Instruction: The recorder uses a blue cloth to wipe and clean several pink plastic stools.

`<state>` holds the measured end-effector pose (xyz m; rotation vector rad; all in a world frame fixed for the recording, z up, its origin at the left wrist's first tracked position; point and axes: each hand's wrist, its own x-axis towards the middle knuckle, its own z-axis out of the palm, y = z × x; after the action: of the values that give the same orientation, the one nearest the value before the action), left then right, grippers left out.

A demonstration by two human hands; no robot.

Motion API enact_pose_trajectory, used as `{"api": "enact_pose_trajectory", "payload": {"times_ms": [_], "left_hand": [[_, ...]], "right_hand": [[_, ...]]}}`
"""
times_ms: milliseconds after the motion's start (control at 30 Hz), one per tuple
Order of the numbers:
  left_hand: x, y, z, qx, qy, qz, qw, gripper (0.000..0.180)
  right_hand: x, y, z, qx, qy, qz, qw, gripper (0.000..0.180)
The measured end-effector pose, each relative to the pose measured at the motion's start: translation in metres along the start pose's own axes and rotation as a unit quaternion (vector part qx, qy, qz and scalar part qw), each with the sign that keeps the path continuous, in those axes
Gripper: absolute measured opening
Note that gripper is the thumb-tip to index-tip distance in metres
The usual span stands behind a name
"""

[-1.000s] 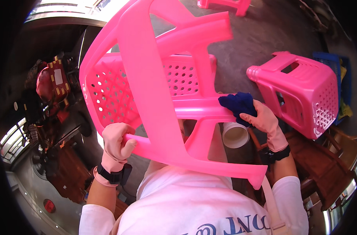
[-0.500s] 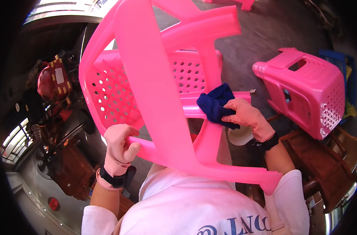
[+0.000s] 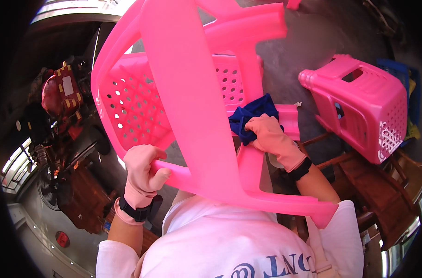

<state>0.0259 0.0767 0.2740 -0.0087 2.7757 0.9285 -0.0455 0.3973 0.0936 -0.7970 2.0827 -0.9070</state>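
A pink plastic chair is tipped up in front of my body, its panel full of round holes partly hidden behind a broad slanting band. My left hand, in a pale pink glove, is wrapped round a lower bar of the chair at the left. On the right, my gloved right hand grips a dark blue cloth and presses it onto a leg of the chair. The fingertips are partly sunk in the cloth's folds.
To the right a pink plastic stool lies on its side, with a blue crate behind it. Brown wooden furniture stands at the lower right. At the left are a fan and a red bag-like thing.
My right hand has moved left with the cloth along the chair's leg. The chair has shifted slightly to the right, while my left hand keeps its hold.
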Motion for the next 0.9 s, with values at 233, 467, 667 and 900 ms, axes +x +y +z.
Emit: {"api": "enact_pose_trajectory", "payload": {"times_ms": [233, 467, 667, 900], "left_hand": [[-0.003, -0.003, 0.002, 0.008, 0.002, 0.003, 1.000, 0.060], [-0.002, -0.004, 0.000, -0.011, 0.009, -0.001, 1.000, 0.057], [-0.001, -0.004, 0.000, 0.005, -0.002, 0.003, 1.000, 0.053], [0.003, 0.000, 0.000, -0.001, 0.012, -0.004, 1.000, 0.047]], "right_hand": [[-0.009, 0.009, -0.015, -0.164, -0.060, 0.115, 0.978, 0.032], [-0.075, 0.056, -0.079, -0.202, 0.066, 0.162, 0.964, 0.040], [-0.021, 0.021, -0.036, 0.120, 0.058, 0.124, 0.983, 0.053], [-0.012, 0.005, -0.004, 0.068, 0.022, 0.014, 0.997, 0.026]]}}
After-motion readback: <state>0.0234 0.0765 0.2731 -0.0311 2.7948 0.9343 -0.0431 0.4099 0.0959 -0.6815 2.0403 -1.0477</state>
